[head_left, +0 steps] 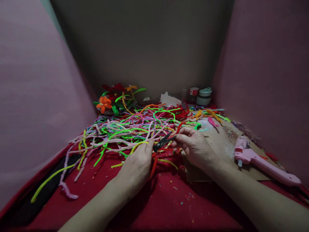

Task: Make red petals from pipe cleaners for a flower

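Note:
My left hand (138, 164) is closed around the handle of small black scissors (164, 141), whose blades point up and to the right. My right hand (193, 145) pinches a short red pipe cleaner (180, 126) right at the scissor tips. Both hands hover over a red cloth (156, 206), at the near edge of a big tangle of pink, green, yellow and red pipe cleaners (125, 130).
A pink glue gun (260, 162) lies on a cardboard sheet (217, 141) to the right. Finished pipe-cleaner flowers (113, 98) stand at the back left, small jars (200, 96) at the back right. Pink walls close in on both sides.

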### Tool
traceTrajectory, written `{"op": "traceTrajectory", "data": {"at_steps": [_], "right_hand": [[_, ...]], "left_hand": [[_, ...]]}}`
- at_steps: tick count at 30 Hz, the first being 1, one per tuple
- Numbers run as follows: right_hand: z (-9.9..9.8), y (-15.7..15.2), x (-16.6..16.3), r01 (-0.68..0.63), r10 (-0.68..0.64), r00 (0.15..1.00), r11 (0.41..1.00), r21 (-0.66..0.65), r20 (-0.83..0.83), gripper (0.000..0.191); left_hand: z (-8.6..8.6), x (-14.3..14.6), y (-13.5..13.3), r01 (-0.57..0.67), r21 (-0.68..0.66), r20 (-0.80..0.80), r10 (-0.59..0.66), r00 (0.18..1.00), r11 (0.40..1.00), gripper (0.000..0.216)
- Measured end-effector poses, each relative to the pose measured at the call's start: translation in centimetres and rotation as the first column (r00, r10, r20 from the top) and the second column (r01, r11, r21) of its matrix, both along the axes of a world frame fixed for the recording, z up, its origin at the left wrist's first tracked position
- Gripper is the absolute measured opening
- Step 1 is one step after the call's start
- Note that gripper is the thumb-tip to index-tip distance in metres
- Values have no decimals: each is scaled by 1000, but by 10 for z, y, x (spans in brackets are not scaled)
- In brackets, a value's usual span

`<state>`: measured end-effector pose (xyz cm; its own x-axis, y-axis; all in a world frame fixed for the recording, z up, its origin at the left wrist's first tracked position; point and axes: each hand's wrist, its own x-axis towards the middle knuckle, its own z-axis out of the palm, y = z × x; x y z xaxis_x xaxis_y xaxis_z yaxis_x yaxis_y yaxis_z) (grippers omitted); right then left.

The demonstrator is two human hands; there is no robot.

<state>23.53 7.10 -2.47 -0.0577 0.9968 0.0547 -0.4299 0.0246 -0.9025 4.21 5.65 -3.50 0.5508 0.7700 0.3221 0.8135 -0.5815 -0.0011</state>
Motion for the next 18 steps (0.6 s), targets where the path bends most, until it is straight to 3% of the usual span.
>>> {"op": "traceTrajectory", "data": {"at_steps": [18], "right_hand": [[1, 0, -2, -8, 5, 998, 999, -41, -57, 17]], "left_hand": [[-4, 0, 0, 10, 51, -39, -8, 999, 999, 51]]}}
